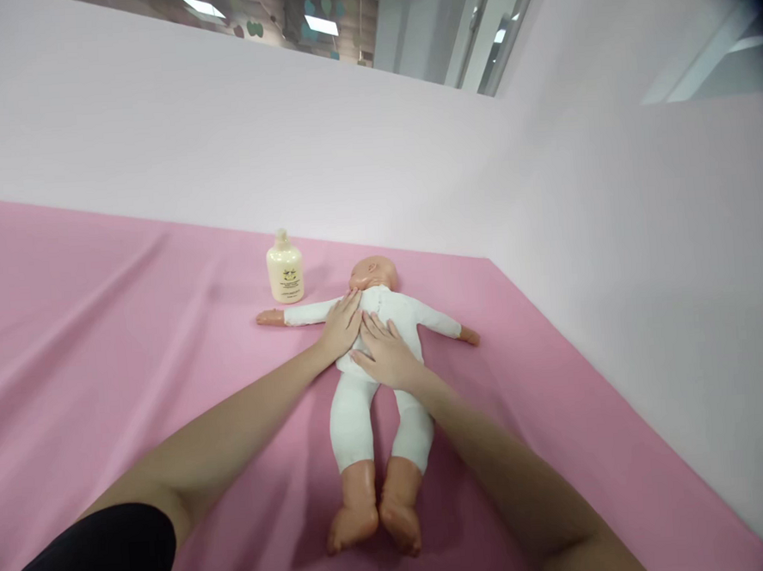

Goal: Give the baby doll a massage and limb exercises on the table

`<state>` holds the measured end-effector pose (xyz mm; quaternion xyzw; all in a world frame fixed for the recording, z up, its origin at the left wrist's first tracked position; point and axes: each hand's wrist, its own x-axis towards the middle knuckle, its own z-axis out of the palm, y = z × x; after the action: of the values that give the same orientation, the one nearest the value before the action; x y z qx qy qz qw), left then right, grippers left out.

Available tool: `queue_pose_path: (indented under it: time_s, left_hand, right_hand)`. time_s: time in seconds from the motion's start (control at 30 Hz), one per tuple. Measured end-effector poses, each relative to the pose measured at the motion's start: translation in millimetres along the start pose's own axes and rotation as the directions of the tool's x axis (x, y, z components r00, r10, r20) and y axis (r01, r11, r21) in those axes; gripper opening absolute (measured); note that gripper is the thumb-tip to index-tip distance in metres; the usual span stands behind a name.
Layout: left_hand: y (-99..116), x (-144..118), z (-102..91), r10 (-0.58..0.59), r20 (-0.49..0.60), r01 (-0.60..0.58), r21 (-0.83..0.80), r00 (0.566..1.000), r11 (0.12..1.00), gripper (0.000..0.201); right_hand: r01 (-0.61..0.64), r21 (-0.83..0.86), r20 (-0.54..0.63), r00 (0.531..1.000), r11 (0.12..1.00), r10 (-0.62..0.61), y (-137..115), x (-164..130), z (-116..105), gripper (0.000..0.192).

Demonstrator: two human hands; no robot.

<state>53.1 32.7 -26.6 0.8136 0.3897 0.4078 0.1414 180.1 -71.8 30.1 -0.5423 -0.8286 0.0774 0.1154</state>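
One baby doll lies flat on its back on a pink sheet, head toward the far wall and two bare feet toward the person, side by side and nearly touching. It wears one white suit that covers the body, both arms and both legs down to the ankles; its two arms are stretched straight out to either side, with the small bare hands showing past the cuffs. Two hands rest on its chest, both flat with the fingers spread loosely and nothing gripped in either. The left hand lies on the side of the chest by the doll's outstretched arm, fingertips reaching up toward the neck. The right hand lies just beside it, slightly lower on the torso, the fingertips of the two hands close together or touching; I cannot tell which. Both forearms are bare, and one dark sleeve shows at the left upper arm. One cream-coloured bottle with a printed label stands upright on the sheet near the doll's head, apart from it and just beyond the outstretched arm. Two pale walls meet in a corner behind the sheet.
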Motion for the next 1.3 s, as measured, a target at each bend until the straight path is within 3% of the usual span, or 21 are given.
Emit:
queue_pose_path:
  time_s: [0.13,0.3,0.5,0.8,1.07,1.17,1.3]
  left_hand:
    - [2.0,0.2,-0.8,-0.065,0.014,0.064,0.047,0.998,0.997,0.051]
    - [10.6,0.2,-6.2,-0.084,0.068,0.076,0.116,0.994,0.990,0.052]
    - [13.0,-0.3,-16.8,-0.074,0.083,0.057,0.192,0.994,0.980,0.049]
    - [8.2,0.8,-31.0,-0.147,0.038,0.123,0.376,0.988,0.919,0.047]
    - [1.9,1.3,-36.4,-0.174,0.025,0.135,0.521,0.984,0.843,0.043]
    - [3.3,1.4,-32.1,-0.199,0.038,0.154,0.501,0.979,0.852,0.043]
    - [11.6,2.6,-22.3,-0.201,0.134,0.140,0.367,0.970,0.920,0.052]
  right_hand:
    - [0.058,0.078,-0.016,0.998,0.995,-0.057,26.3,9.7,-1.8,0.060]
    - [-0.105,0.109,-0.113,0.987,0.988,0.117,59.2,14.7,-0.3,0.059]
    - [-0.277,0.200,-0.195,0.929,0.940,0.315,87.3,9.9,5.3,0.062]
    - [-0.418,0.010,-0.376,0.840,0.909,0.390,114.1,2.4,6.8,0.046]
    - [-0.500,-0.029,-0.384,0.805,0.866,0.452,121.6,-4.0,1.7,0.041]
    - [-0.475,0.027,-0.339,0.824,0.880,0.455,114.1,2.6,3.8,0.043]
    - [-0.338,0.157,-0.216,0.905,0.928,0.366,88.3,11.7,3.8,0.056]
